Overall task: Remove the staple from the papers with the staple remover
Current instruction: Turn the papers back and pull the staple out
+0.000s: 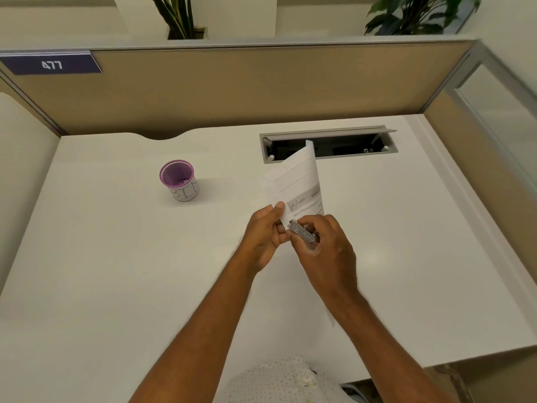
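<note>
My left hand [266, 237] pinches the near corner of a small stack of printed white papers [299, 184], which stands tilted upward above the white desk [116, 271]. My right hand [322, 245] grips a silvery metal staple remover [302, 234], whose front end touches the paper's lower corner between the two hands. The staple itself is too small to make out.
A purple-rimmed cup [178, 180] labelled "BIN" stands on the desk to the left. An open grey cable tray [328, 144] is set into the desk behind the papers. Beige partition walls [261, 82] enclose the back and sides.
</note>
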`<state>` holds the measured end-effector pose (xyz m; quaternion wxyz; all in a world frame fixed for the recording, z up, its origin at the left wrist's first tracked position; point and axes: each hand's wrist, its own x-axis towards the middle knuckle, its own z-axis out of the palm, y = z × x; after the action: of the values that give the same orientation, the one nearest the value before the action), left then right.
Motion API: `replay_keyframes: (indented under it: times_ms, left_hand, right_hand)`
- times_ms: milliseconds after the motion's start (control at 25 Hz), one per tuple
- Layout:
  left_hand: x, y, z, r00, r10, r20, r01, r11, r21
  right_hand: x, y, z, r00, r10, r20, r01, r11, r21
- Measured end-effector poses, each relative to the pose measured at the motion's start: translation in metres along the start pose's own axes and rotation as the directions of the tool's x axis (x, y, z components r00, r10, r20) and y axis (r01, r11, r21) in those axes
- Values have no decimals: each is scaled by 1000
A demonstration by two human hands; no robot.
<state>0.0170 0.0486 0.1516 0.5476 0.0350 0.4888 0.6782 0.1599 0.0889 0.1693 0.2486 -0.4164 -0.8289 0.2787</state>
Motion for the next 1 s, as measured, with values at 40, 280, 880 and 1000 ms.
replay_keyframes:
  times_ms: [40,280,880,1000]
  left_hand:
    - [2,1,-4,1000,-13,16,13,1000,-9]
    - [34,-19,-54,978,-71,-198,147,903,404]
    - [69,-66,-113,923,-208,-323,274,945,176]
    - [71,-68,-116,927,-217,-306,275,948,160]
  right_hand:
    - [-2,-3,-5,1000,14,-7,-14,999,38]
    - [-1,14,12,989,127,81,-135,985,103]
    - [3,68,123,916,224,332,-273,956,108]
    - [4,71,131,926,193,323,-240,964,111]
